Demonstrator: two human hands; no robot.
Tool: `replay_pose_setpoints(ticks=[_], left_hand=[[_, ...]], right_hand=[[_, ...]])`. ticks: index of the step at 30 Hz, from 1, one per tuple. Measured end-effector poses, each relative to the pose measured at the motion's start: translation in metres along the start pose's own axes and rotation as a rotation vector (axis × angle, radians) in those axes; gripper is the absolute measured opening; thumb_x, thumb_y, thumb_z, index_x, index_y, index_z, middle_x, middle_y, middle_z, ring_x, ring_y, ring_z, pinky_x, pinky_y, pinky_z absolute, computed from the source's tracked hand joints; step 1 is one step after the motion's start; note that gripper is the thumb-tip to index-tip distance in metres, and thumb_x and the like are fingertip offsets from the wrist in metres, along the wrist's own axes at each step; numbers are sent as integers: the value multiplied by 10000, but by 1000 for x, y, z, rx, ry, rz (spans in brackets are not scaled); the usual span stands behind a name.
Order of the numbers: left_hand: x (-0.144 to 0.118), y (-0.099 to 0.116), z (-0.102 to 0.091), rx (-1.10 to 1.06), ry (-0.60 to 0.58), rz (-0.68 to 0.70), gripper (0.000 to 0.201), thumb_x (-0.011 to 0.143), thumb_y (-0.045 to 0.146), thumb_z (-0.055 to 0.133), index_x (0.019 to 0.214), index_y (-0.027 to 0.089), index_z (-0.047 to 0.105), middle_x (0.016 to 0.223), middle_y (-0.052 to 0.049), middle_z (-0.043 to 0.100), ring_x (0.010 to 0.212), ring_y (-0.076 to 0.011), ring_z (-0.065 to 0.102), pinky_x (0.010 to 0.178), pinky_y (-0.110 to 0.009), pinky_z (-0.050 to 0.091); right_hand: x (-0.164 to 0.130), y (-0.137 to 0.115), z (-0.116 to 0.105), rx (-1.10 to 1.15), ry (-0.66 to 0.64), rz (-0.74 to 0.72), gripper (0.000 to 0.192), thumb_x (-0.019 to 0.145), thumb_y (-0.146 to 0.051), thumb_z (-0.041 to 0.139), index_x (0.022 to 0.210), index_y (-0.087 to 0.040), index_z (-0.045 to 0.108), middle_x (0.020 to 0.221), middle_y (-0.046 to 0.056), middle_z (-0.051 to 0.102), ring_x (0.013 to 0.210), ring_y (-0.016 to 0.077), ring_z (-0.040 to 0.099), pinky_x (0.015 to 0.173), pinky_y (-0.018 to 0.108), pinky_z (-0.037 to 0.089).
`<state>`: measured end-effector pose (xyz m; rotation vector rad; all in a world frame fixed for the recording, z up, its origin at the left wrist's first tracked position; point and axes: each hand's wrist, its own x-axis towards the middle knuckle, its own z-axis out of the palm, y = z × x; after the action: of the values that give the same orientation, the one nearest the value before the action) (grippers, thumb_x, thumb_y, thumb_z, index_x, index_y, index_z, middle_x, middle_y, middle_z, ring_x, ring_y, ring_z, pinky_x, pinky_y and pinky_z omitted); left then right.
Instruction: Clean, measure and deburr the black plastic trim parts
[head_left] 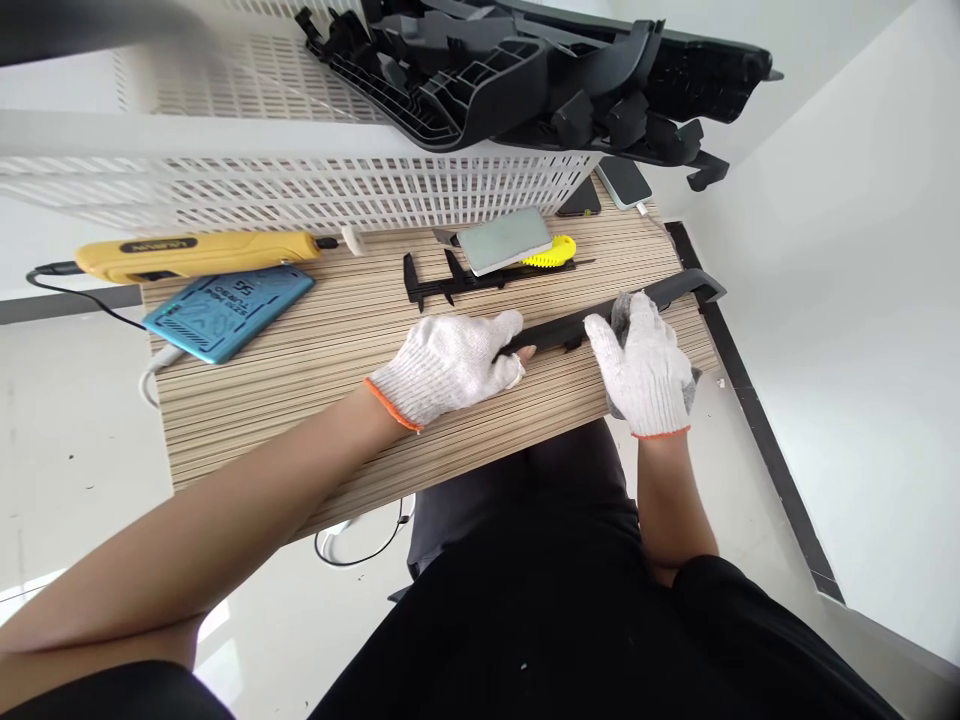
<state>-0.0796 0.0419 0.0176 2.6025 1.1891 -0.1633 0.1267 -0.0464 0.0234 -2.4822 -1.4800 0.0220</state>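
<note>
A long black plastic trim piece (559, 331) lies slantwise above the wood-grain table, its curved far end (694, 282) reaching past the right side. My left hand (465, 362), in a white knitted glove with an orange cuff, is closed around the piece's left end; a bare fingertip shows there. My right hand (643, 370), gloved the same way, presses a grey cloth (621, 318) onto the trim's upper face. Part of that cloth hangs below the palm. The right fingers are bent over the piece, partly hiding it.
A white slatted basket (360, 190) heaped with black plastic parts (510, 90) stands at the back. Before it lie a yellow corded tool (202, 256), a blue box-like item (229, 310), black calipers (442, 285), a grey block (504, 242), a yellow-handled tool (553, 252) and phones (625, 182).
</note>
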Motion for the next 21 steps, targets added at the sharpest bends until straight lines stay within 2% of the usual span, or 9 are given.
replay_pose_setpoints(ticks=[3,7,11,14,16,19,21], left_hand=[[0,0,0,5,-14,-23,602,1002,647,295,1206,210,655,820,-113,743,839,-354,731,583,-346,414],[2,-2,0,-3,-5,-61,573,991,666,334,1178,229,655,843,-107,754,854,-347,739,629,-345,465],[2,-1,0,-17,-8,-64,563,989,664,346,1175,230,652,851,-105,755,861,-348,741,650,-353,484],[1,-1,0,-24,-2,-70,559,988,659,347,1187,231,648,869,-106,757,868,-354,740,647,-358,483],[1,-1,1,-26,-3,-75,567,984,668,348,1186,233,651,876,-111,758,865,-356,738,647,-362,483],[2,0,1,-24,-15,-72,579,977,686,353,1183,237,656,827,-108,746,839,-356,735,638,-362,478],[2,0,1,-25,-20,-70,578,977,685,351,1183,238,654,796,-103,737,826,-354,733,625,-357,470]], right_hand=[[0,-2,2,63,7,26,670,1003,-749,447,1336,-206,658,1273,159,748,1160,374,699,974,530,551],[2,4,-1,173,17,22,639,988,-765,464,1281,-247,697,1236,110,775,1146,337,720,1020,513,545],[3,9,6,131,63,2,722,993,-766,445,1394,-194,629,1278,164,747,1185,364,705,1009,522,549],[1,4,11,63,75,1,752,981,-730,519,1452,-148,595,1344,215,700,1202,393,689,965,528,566],[0,0,10,71,54,25,619,994,-643,571,1394,-177,651,1344,192,699,1161,369,704,945,511,576],[1,-3,6,162,-1,-1,347,1038,-485,556,1214,-257,750,1240,99,746,1097,295,720,982,472,571],[2,-2,6,217,-8,-27,304,1049,-454,541,1181,-295,764,1204,64,755,1069,265,723,991,453,570]])
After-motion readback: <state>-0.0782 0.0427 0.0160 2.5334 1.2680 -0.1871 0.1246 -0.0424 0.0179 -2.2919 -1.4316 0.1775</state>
